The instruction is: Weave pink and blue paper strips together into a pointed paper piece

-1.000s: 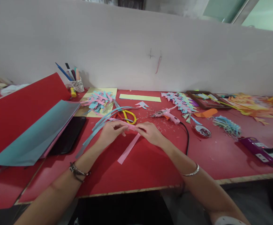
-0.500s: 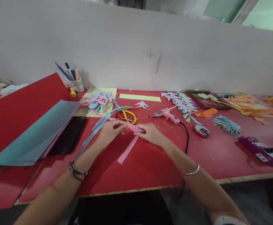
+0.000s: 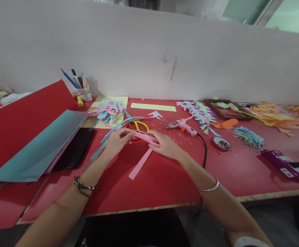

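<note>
A pink paper strip (image 3: pixel 144 137) stretches between my two hands above the red table. My left hand (image 3: pixel 120 139) pinches its left end with thumb and fingers. At the other end, my right hand (image 3: pixel 162 144) is closed on the strip, which looks folded or doubled there. Another length of pink paper (image 3: pixel 140 164) lies slanted on the table below my right hand; whether it joins the held strip is hidden. Scissors (image 3: pixel 140 127) with yellow and orange handles lie just behind my hands. Long blue paper strips (image 3: pixel 98 153) curve beside and behind my left hand.
A pink glue gun (image 3: pixel 184 126) with a black cord lies right of centre. Cut paper pieces (image 3: pixel 110 111) are heaped at the back left. A black phone (image 3: pixel 74 151) lies partly under blue sheets (image 3: pixel 44 145). A purple power strip (image 3: pixel 284 165) sits at the right.
My left hand has shifted slightly left along with the strip's end. More of the pink strip shows between my hands, and my right fingers have spread a little over it.
</note>
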A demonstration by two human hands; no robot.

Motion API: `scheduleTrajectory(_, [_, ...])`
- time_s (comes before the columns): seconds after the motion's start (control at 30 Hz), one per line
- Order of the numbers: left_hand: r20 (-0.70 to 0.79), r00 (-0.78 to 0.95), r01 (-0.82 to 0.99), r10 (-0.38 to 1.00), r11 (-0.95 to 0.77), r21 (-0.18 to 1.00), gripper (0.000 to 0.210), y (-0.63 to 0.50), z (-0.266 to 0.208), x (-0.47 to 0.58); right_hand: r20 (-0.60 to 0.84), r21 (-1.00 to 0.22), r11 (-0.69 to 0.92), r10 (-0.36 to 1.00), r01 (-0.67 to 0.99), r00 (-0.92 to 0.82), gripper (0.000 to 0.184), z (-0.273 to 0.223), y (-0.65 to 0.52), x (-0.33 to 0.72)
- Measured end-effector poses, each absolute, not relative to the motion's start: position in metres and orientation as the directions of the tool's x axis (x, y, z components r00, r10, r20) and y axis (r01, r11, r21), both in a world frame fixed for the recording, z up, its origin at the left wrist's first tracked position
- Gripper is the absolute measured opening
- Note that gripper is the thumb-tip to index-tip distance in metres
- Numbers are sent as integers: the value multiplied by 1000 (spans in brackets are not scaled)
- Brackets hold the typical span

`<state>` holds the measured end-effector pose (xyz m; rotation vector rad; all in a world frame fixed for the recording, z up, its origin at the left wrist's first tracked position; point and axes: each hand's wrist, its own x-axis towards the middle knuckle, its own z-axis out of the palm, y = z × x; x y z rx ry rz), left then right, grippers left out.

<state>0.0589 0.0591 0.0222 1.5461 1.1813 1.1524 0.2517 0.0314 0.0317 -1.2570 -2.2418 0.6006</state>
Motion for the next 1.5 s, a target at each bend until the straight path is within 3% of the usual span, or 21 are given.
scheduleTrajectory(0.1, [137,101,147,985,-151,978,18,60,23,57,335,-597,541,839,593,-428,35,26,35,253])
scheduleTrajectory(0.33, [107,33,97,994,-110,989,17,61,24,51,507,-527,639,765,560,-397,3,28,41,257])
scheduleTrajectory(0.77, [113,-29,106,993,-109,988,28,65,19,48,519,-655,630,777,419,-357,33,29,41,258])
scheduleTrajectory(1.1, [76,-74,98,994,-69,993,20,64,18,49,438,-751,467,881,467,-177,32,31,39,258])
scheduleTrajectory(1.23, [77,-75,98,994,-70,993,19,64,19,50,545,-614,600,792,512,-275,35,31,40,259])
scheduleTrajectory(1.4, [78,-95,117,992,-67,991,20,66,18,51,573,-192,783,579,592,-580,31,30,40,257])
scheduleTrajectory(1.5, [84,-104,129,991,-70,989,18,66,19,51,536,-172,807,558,565,-634,30,27,38,254])
